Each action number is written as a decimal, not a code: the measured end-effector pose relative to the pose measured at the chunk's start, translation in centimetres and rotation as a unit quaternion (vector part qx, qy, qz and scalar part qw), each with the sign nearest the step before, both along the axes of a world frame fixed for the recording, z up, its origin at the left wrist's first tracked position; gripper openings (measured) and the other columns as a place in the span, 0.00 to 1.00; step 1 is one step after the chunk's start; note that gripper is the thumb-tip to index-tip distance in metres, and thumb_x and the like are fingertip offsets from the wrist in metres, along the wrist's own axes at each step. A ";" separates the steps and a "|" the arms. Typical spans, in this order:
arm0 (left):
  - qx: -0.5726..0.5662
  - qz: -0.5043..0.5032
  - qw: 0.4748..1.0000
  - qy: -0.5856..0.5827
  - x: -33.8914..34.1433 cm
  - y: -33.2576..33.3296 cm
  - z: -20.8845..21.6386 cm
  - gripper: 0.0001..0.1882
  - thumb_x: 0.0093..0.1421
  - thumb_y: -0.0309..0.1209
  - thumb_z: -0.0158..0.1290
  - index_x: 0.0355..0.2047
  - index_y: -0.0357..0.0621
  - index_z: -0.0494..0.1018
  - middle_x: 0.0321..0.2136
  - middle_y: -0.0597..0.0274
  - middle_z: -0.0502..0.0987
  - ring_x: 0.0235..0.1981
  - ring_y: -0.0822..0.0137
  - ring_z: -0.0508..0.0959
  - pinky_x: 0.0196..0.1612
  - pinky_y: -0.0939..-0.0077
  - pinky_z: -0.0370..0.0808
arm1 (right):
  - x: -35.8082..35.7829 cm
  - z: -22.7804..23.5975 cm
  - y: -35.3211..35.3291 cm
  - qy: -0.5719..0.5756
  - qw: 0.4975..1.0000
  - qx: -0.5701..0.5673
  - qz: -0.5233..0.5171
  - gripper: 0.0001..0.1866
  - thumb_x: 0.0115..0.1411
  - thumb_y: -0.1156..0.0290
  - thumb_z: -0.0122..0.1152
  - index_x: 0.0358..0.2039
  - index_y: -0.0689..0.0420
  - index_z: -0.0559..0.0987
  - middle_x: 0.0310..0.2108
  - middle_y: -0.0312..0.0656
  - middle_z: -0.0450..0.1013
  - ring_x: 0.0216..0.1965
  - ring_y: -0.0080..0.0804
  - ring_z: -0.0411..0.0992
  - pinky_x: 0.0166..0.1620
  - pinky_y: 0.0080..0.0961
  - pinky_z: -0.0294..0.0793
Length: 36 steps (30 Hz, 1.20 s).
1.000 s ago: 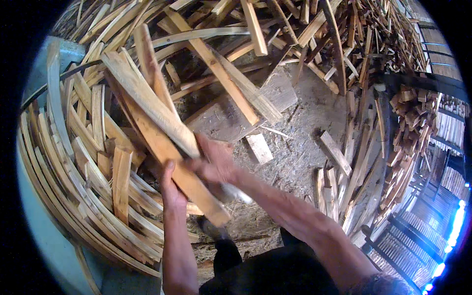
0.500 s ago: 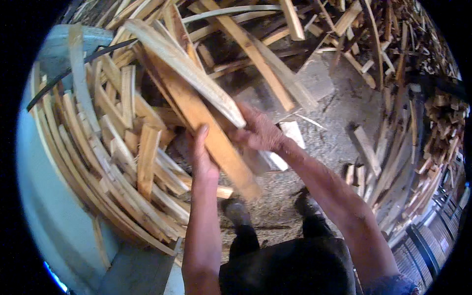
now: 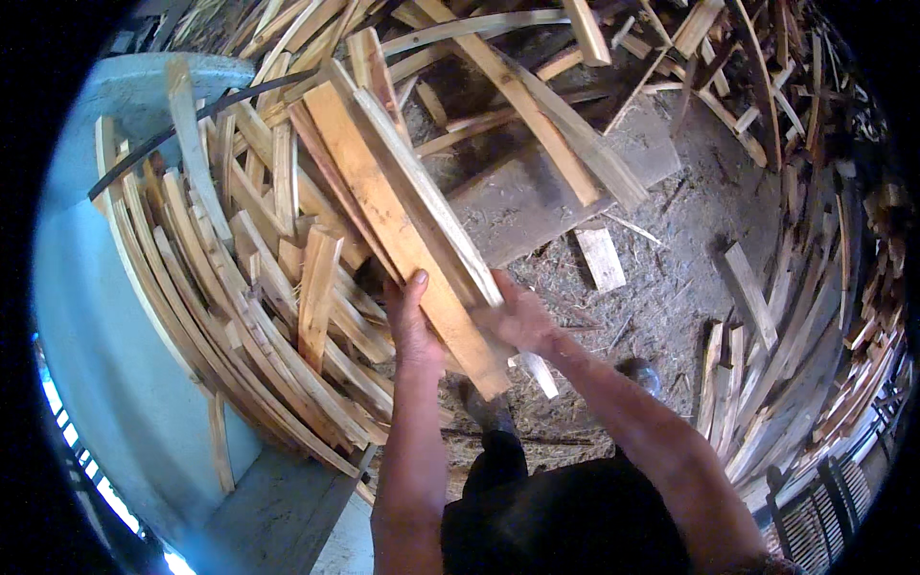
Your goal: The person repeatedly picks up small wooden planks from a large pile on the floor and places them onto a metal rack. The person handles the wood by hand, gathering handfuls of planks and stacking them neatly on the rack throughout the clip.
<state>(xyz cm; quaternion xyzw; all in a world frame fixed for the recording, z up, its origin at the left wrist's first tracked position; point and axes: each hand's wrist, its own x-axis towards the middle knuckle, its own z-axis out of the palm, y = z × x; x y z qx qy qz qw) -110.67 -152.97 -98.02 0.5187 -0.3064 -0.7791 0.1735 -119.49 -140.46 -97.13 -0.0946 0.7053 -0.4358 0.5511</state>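
Observation:
Both my hands hold a bundle of long wooden slats in front of me, tilted with its far end toward the upper left. The broad orange-brown slat (image 3: 393,225) lies uppermost on the left side of the bundle. My left hand (image 3: 414,321) is closed round the bundle's left side, its thumb resting on top. On the other side, my right hand (image 3: 522,316) grips the near part of a paler slat (image 3: 431,187). Its fingertips are hidden under the wood. A thin reddish strip (image 3: 335,182) runs along the left of the bundle.
To the left, many curved-looking slats (image 3: 259,335) stand packed against a light blue panel (image 3: 105,316), with a dark strap (image 3: 201,110) across them. Loose boards (image 3: 537,115) lie scattered ahead. A short pale offcut (image 3: 600,257) lies on the debris-strewn floor. More wood (image 3: 795,316) is stacked at right.
The pale slat has swung in alongside the orange-brown one, so the bundle is tighter. My right hand has moved slightly right and lower. The view has shifted, and my feet have moved.

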 end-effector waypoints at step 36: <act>0.192 -0.046 0.980 -0.030 6.2 14.6 -4.0 0.38 0.46 0.49 0.51 0.52 0.42 0.54 0.48 0.55 0.61 0.49 0.58 0.61 0.52 0.62 0.59 | -2.9 0.1 26.6 0.326 0.907 0.214 0.161 0.11 0.44 0.65 0.58 0.29 0.53 0.71 0.27 0.44 0.69 0.30 0.44 0.69 0.31 0.37 0.69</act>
